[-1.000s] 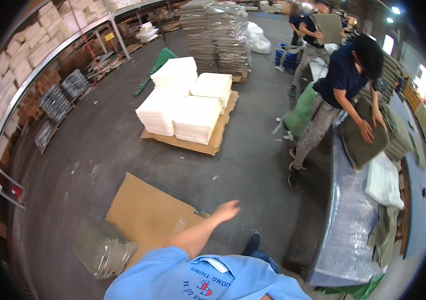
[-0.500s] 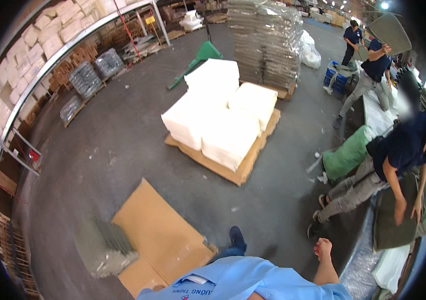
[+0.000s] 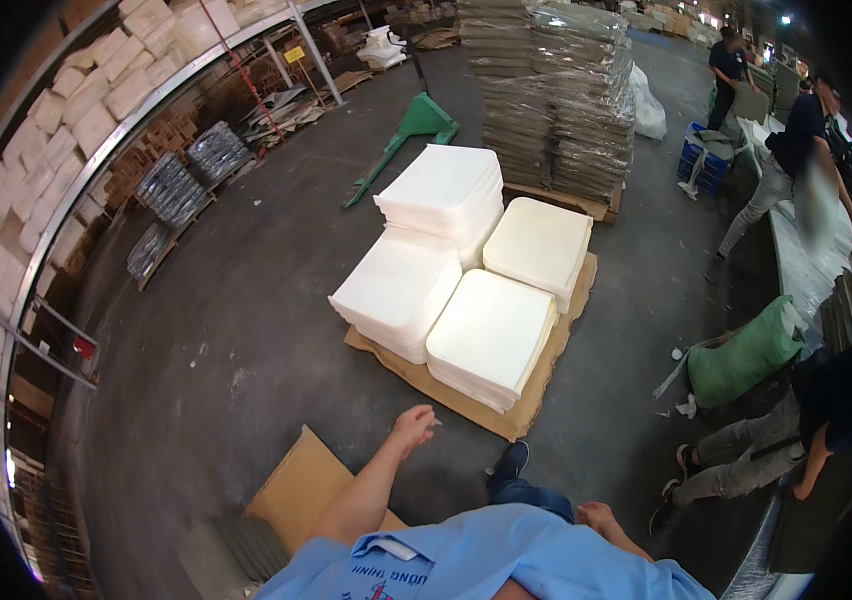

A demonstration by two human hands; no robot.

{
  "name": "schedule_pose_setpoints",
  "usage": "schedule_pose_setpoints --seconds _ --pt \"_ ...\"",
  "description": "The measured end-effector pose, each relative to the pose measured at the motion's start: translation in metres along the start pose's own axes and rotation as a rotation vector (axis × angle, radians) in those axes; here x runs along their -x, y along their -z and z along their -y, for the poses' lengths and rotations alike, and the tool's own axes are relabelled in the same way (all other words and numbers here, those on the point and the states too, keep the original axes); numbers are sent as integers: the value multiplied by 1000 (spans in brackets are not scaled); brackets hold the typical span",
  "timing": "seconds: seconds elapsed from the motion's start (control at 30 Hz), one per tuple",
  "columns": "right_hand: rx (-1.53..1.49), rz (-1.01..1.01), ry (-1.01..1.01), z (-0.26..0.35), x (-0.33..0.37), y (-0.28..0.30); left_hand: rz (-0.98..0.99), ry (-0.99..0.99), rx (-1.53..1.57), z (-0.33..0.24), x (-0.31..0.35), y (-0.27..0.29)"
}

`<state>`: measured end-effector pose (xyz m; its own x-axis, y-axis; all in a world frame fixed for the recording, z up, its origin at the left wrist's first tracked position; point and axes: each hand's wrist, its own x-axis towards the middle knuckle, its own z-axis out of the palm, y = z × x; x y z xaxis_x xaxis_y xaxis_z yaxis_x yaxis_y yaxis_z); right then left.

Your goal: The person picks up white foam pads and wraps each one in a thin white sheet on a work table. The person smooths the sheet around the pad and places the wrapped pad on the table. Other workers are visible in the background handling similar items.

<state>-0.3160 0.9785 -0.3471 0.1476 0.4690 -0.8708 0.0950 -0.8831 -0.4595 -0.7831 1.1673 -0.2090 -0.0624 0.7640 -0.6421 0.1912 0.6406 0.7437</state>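
Observation:
My left hand [image 3: 414,428] reaches forward over the floor with loosely bent fingers and nothing visible in it. It is nearest to the pallet stack of white, round-cornered foam pads [image 3: 491,330], apart from it. These pads stand in several piles of unequal height on a brown cardboard sheet [image 3: 516,425]. My right hand [image 3: 601,518] hangs low beside my blue shirt, fingers curled, with no object showing; the shirt partly hides the arm. Below my left forearm lies a flat cardboard sheet [image 3: 296,480], with a stack of grey-green pads [image 3: 246,548] at its left edge.
A green pallet jack [image 3: 416,125] stands behind the foam piles, beside tall plastic-wrapped stacks [image 3: 556,100]. At right are a green sack [image 3: 746,350], a blue crate [image 3: 703,160] and a long worktable [image 3: 806,240] with several co-workers. Racking [image 3: 106,130] holding white bundles runs along the left.
I have stepped forward, nearer the foam piles. My left hand has swung forward into view, while my right hand has drawn back toward my body. The nearest co-worker has bent lower at the table.

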Motion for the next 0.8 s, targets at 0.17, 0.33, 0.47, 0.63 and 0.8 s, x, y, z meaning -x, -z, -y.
schedule_pose_setpoints --seconds 0.17,0.33,0.47,0.63,0.8 --pt "-26 -264 -190 71 -19 33 80 114 126 -88 -98 27" --pt "-465 -342 94 180 -30 37 132 176 266 -153 -200 53" --pt "-600 -433 197 224 -29 -1 124 139 213 -224 -304 85" --pt "-667 -532 -51 176 3 -112 97 8 182 -325 -445 121" --pt "-133 -575 -235 167 45 -269 91 55 309 -377 -578 127"
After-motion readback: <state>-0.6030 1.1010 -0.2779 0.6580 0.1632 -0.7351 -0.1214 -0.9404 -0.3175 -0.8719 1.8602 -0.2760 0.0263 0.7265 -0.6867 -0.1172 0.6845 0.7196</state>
